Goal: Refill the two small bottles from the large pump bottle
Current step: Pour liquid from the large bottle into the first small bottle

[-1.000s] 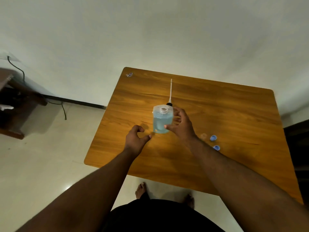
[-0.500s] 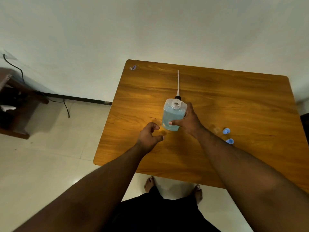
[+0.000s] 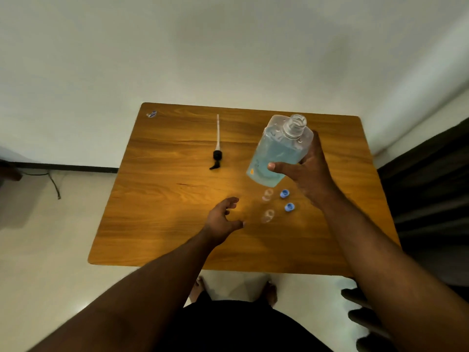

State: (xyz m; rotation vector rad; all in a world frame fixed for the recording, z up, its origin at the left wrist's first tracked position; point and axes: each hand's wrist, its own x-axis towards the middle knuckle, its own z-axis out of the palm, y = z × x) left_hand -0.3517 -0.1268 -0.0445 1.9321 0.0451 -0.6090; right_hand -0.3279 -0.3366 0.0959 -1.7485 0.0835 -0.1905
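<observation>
1. One large bottle [image 3: 278,151], clear plastic and part-filled with blue liquid, is held in the air above the right half of the table. Its threaded neck is uncapped and tilts up and away from the person.
2. The right hand [image 3: 308,171] grips the large bottle: the thumb lies across the near face and the fingers wrap round the far side.
3. Two small bottles, both clear and uncapped, stand on the table below the large bottle. The farther small bottle [image 3: 267,194] is just beyond the nearer small bottle [image 3: 267,215]; the two stand apart.
4. Two blue caps lie on the table to the right of the small bottles: the farther cap [image 3: 285,193] and the nearer cap [image 3: 289,207]. Neither touches a bottle.
5. The left hand [image 3: 223,219] hovers over the table just left of the nearer small bottle. Its fingers are loosely curled and spread, and it holds nothing.
6. One pump head [image 3: 217,154], black with a long white dip tube, lies flat on the table, well left of the large bottle. The tube points to the far edge.
7. One small blue-and-white item [image 3: 151,114] lies at the far left corner; its kind cannot be told.
8. The table [image 3: 165,224] is wood-grained with rounded corners. It stands against a plain pale wall [image 3: 228,47] on a pale floor [image 3: 38,237]. One dark cable [image 3: 54,184] trails along the floor at the left.
</observation>
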